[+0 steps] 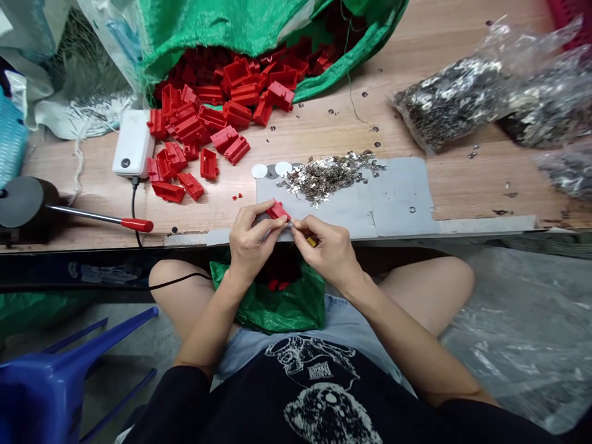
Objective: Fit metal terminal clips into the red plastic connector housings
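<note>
Wooden counter (462,191) at lap height: the left hand (252,240) pinches a small red plastic housing (278,211) at its near edge while the right hand (326,246), fingers closed on something tiny, seems to be fitting a metal clip, with loose clips (328,176), red housings (203,132) and a green sack (259,28) lying beyond.

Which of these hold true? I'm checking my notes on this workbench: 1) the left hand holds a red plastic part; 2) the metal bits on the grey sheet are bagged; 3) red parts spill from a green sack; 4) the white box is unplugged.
1) The left hand holds a red plastic part: true.
2) False: the metal bits lie loose on the grey sheet.
3) Red parts spill from a green sack: true.
4) False: a black cable runs from the white box.
</note>
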### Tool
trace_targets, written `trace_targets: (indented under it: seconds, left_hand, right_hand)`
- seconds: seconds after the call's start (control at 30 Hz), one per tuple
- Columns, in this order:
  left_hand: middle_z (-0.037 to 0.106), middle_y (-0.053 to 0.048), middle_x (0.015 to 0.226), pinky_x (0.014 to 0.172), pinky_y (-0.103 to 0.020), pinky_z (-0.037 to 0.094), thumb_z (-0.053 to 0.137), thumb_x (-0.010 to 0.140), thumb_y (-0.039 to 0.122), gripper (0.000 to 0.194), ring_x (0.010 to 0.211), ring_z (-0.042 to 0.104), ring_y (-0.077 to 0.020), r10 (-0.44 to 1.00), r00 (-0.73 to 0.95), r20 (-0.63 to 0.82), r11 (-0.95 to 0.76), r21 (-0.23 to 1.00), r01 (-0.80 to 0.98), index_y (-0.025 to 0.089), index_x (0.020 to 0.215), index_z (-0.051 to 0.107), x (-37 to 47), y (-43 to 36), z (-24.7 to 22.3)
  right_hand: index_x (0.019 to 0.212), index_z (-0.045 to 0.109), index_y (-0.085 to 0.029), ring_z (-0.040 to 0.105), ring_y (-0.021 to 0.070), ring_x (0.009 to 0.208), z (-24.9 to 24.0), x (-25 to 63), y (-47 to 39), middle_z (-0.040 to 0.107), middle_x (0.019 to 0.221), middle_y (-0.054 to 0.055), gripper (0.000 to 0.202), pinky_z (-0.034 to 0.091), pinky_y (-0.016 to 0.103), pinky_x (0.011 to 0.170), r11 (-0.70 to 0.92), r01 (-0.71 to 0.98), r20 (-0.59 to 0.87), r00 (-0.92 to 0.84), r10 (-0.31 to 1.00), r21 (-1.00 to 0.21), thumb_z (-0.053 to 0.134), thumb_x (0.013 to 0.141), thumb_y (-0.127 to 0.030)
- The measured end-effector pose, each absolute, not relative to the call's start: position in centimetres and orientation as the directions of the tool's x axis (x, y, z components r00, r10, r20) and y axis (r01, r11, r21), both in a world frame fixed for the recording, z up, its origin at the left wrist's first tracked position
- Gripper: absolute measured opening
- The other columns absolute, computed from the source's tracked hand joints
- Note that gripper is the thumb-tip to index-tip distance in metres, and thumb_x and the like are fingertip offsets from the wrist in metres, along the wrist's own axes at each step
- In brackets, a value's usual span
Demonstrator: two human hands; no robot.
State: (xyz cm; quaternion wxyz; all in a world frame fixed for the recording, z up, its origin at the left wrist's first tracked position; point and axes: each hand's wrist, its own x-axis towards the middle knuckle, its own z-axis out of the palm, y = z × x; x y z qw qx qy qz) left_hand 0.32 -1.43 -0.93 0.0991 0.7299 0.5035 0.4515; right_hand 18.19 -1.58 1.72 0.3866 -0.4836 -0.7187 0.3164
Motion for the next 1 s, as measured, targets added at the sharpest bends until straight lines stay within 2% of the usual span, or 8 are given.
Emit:
trace_targets:
  seconds: [0.23,0.63,0.9,1.0]
  left_hand:
    - [0.070,-0.008,0.118,0.090,-0.037,0.060,0.077,0.089,0.024,0.012,0.107,0.068,-0.0186,0.816,0.069,0.574,-0.494,0.629,0.600,0.022,0.100,0.075,0.21,-1.32,-0.94]
    - [0.071,-0.007,0.118,0.089,-0.036,0.061,0.076,0.090,0.026,0.011,0.107,0.069,-0.0180,0.838,0.054,0.543,-0.455,0.640,0.619,0.023,0.100,0.075,0.47,-1.42,-0.83]
    - [0.070,-0.006,0.117,0.087,-0.035,0.060,0.077,0.089,0.024,0.008,0.105,0.068,-0.0180,0.848,0.041,0.528,-0.444,0.667,0.598,0.024,0.097,0.076,0.39,-1.32,-1.02]
    - [0.070,-0.007,0.116,0.089,-0.036,0.060,0.077,0.088,0.024,0.009,0.107,0.068,-0.0186,0.844,0.044,0.534,-0.453,0.667,0.591,0.022,0.098,0.076,0.36,-1.22,-1.02]
  right_hand:
    - [0.094,0.067,-0.020,0.056,0.0112,0.054,1.23,18.72,-1.85,0.065,0.069,-0.001,0.012,0.045,0.023,0.054,0.221,0.390,0.137,-0.232,0.963,-0.894,0.062,0.094,-0.031]
    - [0.094,0.068,-0.021,0.064,0.0135,0.064,1.21,18.55,-1.91,0.074,0.083,0.003,0.010,0.051,0.025,0.061,0.275,0.435,0.181,-0.245,0.952,-0.857,0.061,0.096,-0.028]
    - [0.077,0.062,-0.020,0.060,0.0126,0.058,1.58,18.13,-1.60,0.068,0.070,0.003,0.023,0.045,0.025,0.058,0.449,0.539,0.307,-0.337,0.890,-0.713,0.055,0.099,-0.020]
    - [0.080,0.063,-0.020,0.064,0.0136,0.063,1.28,18.23,-1.68,0.071,0.075,0.004,0.021,0.048,0.026,0.061,0.456,0.510,0.315,-0.341,0.886,-0.729,0.055,0.099,-0.021]
